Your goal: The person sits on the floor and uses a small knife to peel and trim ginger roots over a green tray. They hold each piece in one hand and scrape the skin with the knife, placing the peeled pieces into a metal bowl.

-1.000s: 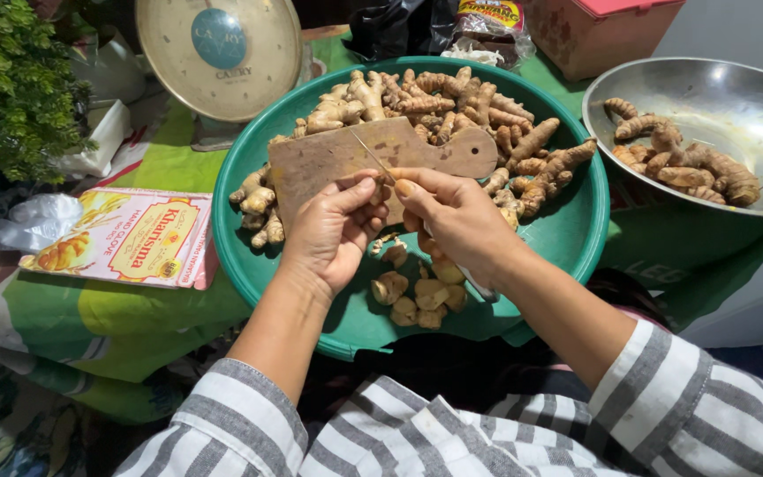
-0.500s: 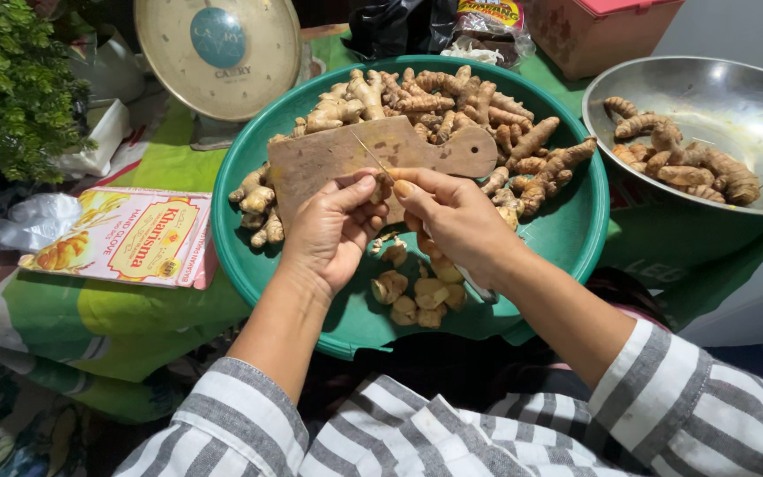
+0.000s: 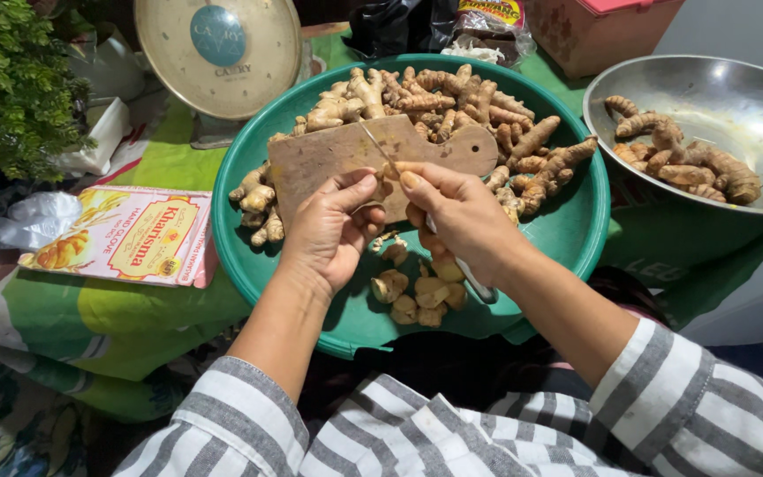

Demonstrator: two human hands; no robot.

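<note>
Your left hand (image 3: 328, 231) pinching a small root piece (image 3: 385, 187), your right hand (image 3: 457, 216) gripping a knife (image 3: 380, 148) against it, above cut chunks (image 3: 419, 290) in the green basin (image 3: 576, 231), wooden board (image 3: 337, 157) and raw roots (image 3: 452, 97) behind, steel bowl (image 3: 744, 106) right, scale (image 3: 218, 53) and box (image 3: 121, 237) left

Bare basin (image 3: 567, 231) floor at the frame's right offers room. Roots (image 3: 452, 102) crowd the top, the board (image 3: 328, 159) the middle, cut pieces (image 3: 417, 296) the bottom; scale (image 3: 218, 53) and bowl (image 3: 735, 106) flank it.

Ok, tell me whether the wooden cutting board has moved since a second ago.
No. The wooden cutting board lies where it did, across the green basin, its handle end toward the metal bowl.
</note>
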